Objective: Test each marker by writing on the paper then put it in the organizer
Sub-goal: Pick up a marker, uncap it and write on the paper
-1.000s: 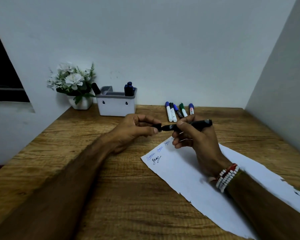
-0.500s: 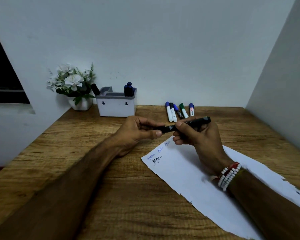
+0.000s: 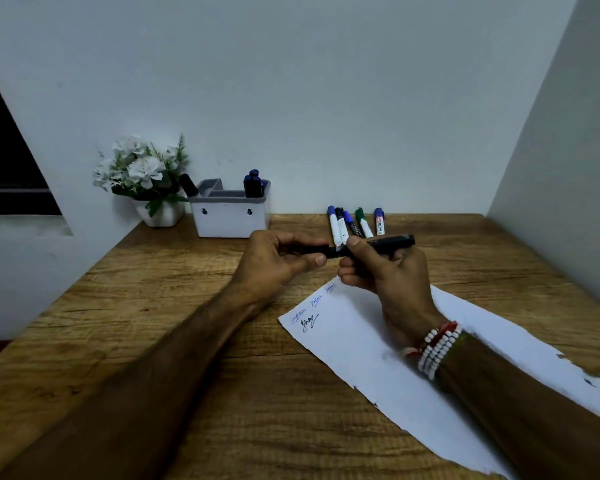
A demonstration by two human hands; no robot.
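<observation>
A black marker (image 3: 392,242) is held level above the table (image 3: 153,341), near the far corner of the paper (image 3: 361,344). Should the two ends be pulled or pushed off-line, the marker could be dropped or ink smeared on skin. Its barrel is pinched by the right hand (image 3: 388,277); its other end is enclosed by the curled fingers of the left hand (image 3: 278,263).

A wooden table (image 3: 153,306) carries a scribbled white sheet of paper (image 3: 361,358) at its right front, a white organizer (image 3: 231,220) beside a flower pot (image 3: 161,214) at the back left, and five markers (image 3: 355,223) lying side by side at the back
</observation>
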